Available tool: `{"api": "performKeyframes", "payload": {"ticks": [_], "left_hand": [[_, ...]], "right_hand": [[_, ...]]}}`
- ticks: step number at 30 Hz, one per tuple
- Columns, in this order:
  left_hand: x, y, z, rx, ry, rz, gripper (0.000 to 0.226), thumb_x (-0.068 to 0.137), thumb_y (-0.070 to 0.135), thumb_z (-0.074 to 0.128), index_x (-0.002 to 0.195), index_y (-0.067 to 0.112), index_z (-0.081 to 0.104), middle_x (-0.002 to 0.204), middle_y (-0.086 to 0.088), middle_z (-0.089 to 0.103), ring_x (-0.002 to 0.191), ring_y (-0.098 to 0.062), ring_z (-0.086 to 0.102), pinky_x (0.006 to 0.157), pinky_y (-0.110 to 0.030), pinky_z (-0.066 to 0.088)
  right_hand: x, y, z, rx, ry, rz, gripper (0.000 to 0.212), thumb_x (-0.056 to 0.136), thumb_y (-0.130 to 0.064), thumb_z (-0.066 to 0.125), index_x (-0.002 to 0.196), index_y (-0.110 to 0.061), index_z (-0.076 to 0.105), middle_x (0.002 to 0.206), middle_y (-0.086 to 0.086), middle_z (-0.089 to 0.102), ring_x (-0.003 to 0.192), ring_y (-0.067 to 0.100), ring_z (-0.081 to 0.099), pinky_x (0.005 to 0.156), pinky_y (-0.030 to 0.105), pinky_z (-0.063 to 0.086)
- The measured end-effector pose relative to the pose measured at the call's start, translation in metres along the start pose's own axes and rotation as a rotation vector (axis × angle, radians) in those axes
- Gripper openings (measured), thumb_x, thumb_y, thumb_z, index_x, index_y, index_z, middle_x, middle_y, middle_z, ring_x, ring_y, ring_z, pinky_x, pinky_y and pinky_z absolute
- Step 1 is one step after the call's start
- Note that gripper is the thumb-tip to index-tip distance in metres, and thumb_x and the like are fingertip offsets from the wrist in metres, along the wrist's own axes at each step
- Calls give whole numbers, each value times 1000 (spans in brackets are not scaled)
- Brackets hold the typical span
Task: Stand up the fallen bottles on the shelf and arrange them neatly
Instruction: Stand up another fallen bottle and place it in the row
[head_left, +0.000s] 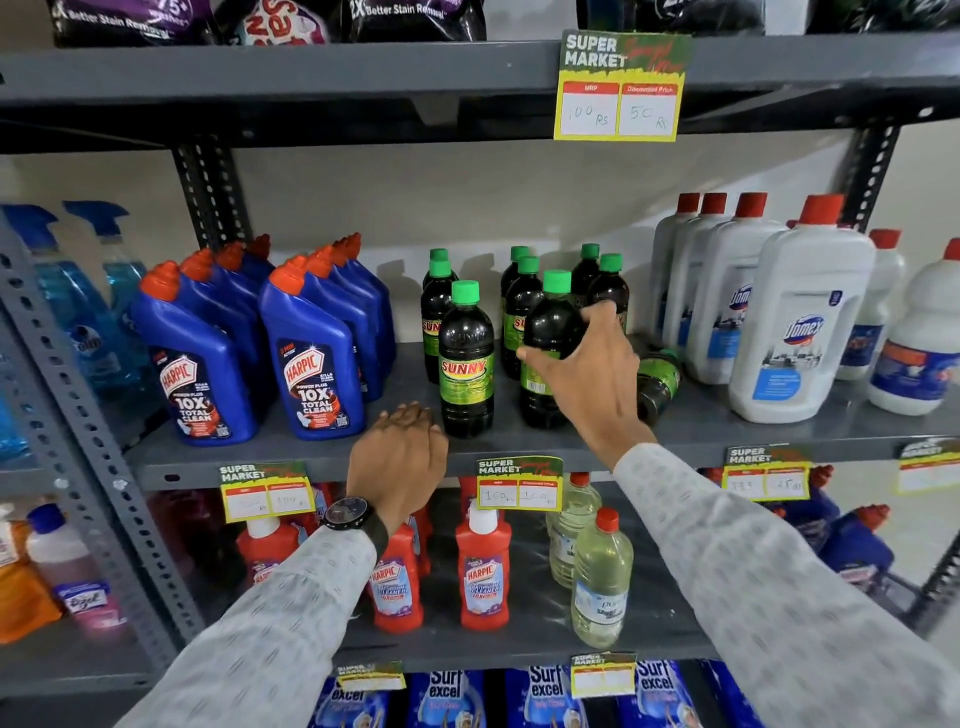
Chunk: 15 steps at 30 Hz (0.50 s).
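Several dark Sunny bottles with green caps stand in rows on the grey middle shelf (691, 431). My right hand (592, 374) grips the front bottle of the middle row (550, 322), which stands upright on the shelf. One more Sunny bottle (657, 382) lies on its side just right of that hand, beside the white jugs. Another upright Sunny bottle (466, 358) stands at the front left of the group. My left hand (400, 452) rests on the shelf's front edge, fingers curled, holding nothing.
Blue Harpic bottles (311, 358) stand in rows to the left, white Domex jugs (800, 317) to the right. Price tags (519, 483) hang on the shelf lip. Red Harpic bottles (483, 571) and clear bottles (600, 582) fill the shelf below. An upper shelf (311, 73) hangs overhead.
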<state>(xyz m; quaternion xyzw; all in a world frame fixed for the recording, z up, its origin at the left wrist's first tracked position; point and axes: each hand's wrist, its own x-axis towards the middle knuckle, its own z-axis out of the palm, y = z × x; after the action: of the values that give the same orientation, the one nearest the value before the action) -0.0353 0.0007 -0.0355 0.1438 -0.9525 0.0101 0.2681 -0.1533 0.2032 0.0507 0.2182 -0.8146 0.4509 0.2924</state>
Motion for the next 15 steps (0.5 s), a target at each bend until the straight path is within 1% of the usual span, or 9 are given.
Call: {"api": "performKeyframes", "payload": {"ticks": [2, 5, 7, 8, 9, 11, 12, 13, 15], "left_hand": [[-1, 0, 0, -1, 9, 13, 56, 103, 34, 27, 127, 5, 68, 136, -14, 67, 126, -26, 63, 113, -41, 43], [-2, 0, -2, 2, 16, 18, 53, 103, 33, 29, 124, 6, 70, 132, -14, 69, 122, -26, 65, 111, -41, 45], [-2, 1, -2, 4, 22, 19, 51, 103, 32, 31, 121, 6, 71, 130, -14, 71, 120, -26, 67, 109, -40, 46], [-3, 2, -3, 6, 24, 19, 50, 103, 32, 32, 120, 6, 71, 129, -13, 71, 118, -25, 67, 108, -40, 46], [-3, 2, -4, 8, 23, 16, 49, 103, 31, 33, 120, 6, 71, 129, -14, 71, 118, -26, 67, 108, -40, 46], [-2, 3, -4, 6, 15, 11, 49, 103, 31, 34, 122, 5, 71, 131, -15, 70, 121, -26, 66, 110, -40, 45], [-1, 2, -3, 6, 13, 8, 50, 102, 31, 33, 123, 5, 70, 132, -15, 69, 122, -26, 66, 110, -40, 44], [-1, 2, -2, 5, 13, 5, 52, 102, 32, 32, 124, 5, 70, 134, -15, 68, 124, -27, 65, 111, -40, 44], [0, 1, 0, 4, 15, 3, 56, 102, 34, 29, 126, 5, 70, 136, -15, 67, 125, -27, 64, 112, -40, 44]], "right_hand": [[-4, 2, 3, -12, -7, -2, 74, 74, -51, 91, 121, -14, 49, 105, 1, 64, 84, 20, 62, 72, 30, 45], [-5, 2, 7, 13, -6, 12, 78, 72, -52, 92, 124, -15, 47, 111, -1, 60, 92, 22, 64, 77, 33, 52], [-5, 6, 12, 54, -7, 24, 83, 71, -54, 92, 129, -16, 46, 118, -1, 59, 103, 22, 64, 87, 39, 58], [-6, 8, 14, 74, -12, 27, 87, 71, -55, 91, 134, -16, 44, 125, -1, 58, 111, 22, 62, 94, 42, 57], [-7, 11, 16, 102, -27, 35, 92, 72, -56, 90, 140, -16, 42, 133, 1, 56, 121, 22, 59, 101, 44, 55], [-9, 18, 17, 225, -97, 67, 102, 78, -53, 87, 155, -17, 31, 150, 3, 50, 137, 21, 50, 113, 41, 46], [-10, 22, 17, 316, -154, 94, 104, 82, -47, 86, 161, -17, 24, 155, 2, 48, 141, 18, 48, 116, 39, 41], [-12, 26, 17, 405, -223, 127, 103, 87, -38, 84, 165, -18, 19, 154, 0, 50, 140, 15, 49, 119, 38, 40], [-13, 34, 18, 523, -339, 172, 95, 94, -16, 78, 166, -21, 17, 144, -8, 59, 129, 7, 59, 119, 42, 42]]}}
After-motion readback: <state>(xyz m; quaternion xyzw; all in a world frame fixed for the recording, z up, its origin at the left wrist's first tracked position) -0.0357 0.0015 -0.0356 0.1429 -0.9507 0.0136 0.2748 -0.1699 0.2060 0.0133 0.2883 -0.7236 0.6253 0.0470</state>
